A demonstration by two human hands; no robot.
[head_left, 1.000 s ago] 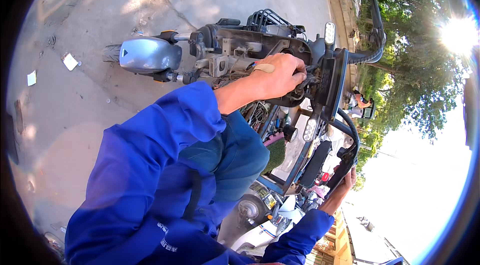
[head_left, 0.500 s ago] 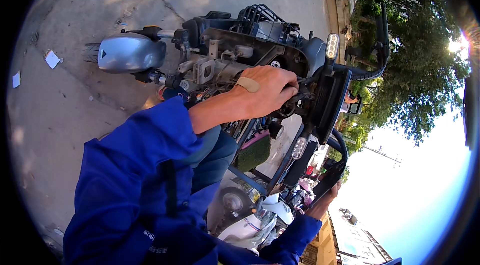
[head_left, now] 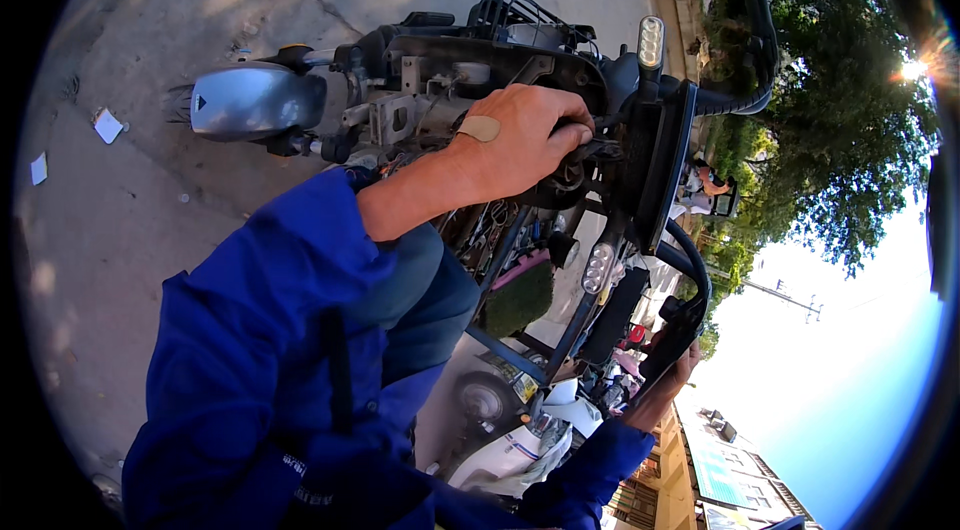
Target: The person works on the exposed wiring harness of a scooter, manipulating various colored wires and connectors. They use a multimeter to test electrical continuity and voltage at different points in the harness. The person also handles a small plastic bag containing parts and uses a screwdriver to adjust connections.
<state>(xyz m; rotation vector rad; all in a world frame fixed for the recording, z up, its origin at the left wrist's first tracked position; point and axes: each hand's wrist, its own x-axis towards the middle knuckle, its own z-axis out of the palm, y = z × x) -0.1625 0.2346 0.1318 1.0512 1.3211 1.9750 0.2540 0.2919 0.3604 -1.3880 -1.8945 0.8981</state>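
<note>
In the sideways-tilted view, an electric scooter (head_left: 420, 65) has its front cover off, baring its frame and wiring. My left hand (head_left: 525, 140), with a tan bandage on its back, reaches into the opening below the handlebar panel (head_left: 662, 170). Its thumb and fingers are pinched together by dark cables; what they hold is hidden. My right hand (head_left: 685, 370) is wrapped round the black handlebar grip (head_left: 672, 345), partly hidden behind it. Two clear signal lamps, one (head_left: 651, 42) above and another (head_left: 598, 268) below in the picture, flank the panel.
The silver front fender (head_left: 255, 102) lies toward the picture's left. Beside my knees stands a blue metal frame (head_left: 505, 355) with tools and parts. A white scooter (head_left: 505, 455) is parked behind it. Litter (head_left: 107, 126) dots the concrete.
The handlebar and panel have swung slightly, the right grip shifting toward the picture's right along with my right hand. My left hand has moved a little upward in the picture, still pinched.
</note>
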